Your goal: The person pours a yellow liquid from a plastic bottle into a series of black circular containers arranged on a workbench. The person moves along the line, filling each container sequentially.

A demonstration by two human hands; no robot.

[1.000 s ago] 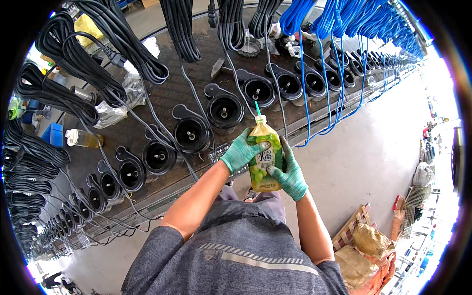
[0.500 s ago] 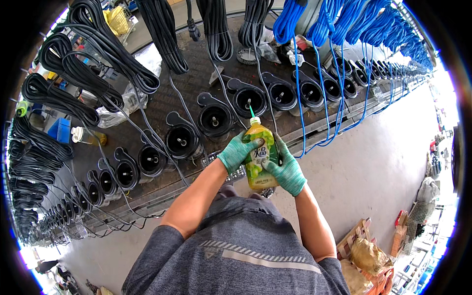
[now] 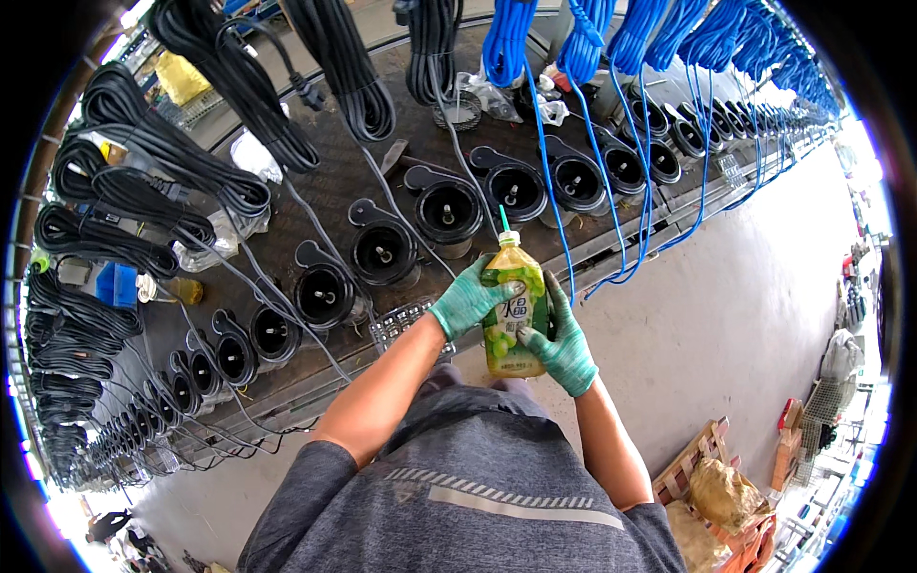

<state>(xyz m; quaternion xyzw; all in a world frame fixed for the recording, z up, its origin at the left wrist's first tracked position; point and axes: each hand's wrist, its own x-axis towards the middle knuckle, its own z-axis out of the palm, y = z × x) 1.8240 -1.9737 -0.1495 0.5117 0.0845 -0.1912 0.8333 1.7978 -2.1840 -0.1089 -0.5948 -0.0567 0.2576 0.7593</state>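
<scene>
Both my hands wear green gloves and grip one clear plastic bottle (image 3: 514, 306) of yellow-green liquid with a green label and a thin green nozzle on top. My left hand (image 3: 468, 298) wraps its upper left side. My right hand (image 3: 564, 346) holds its lower right side. The bottle stands upright over the front edge of a long workbench (image 3: 325, 201). Just beyond its nozzle sits a round black pump housing (image 3: 514, 186) in a row of the same parts.
A curved row of black round housings (image 3: 323, 294) runs along the bench. Coiled black cables (image 3: 153, 201) hang at the left and top, blue cables (image 3: 669, 38) at the top right. A concrete floor (image 3: 726, 315) lies to my right, with sacks on a wooden pallet (image 3: 721, 487).
The view has shifted left along the bench. The bottle stays upright in both hands, and the row of housings has slid rightward in the picture.
</scene>
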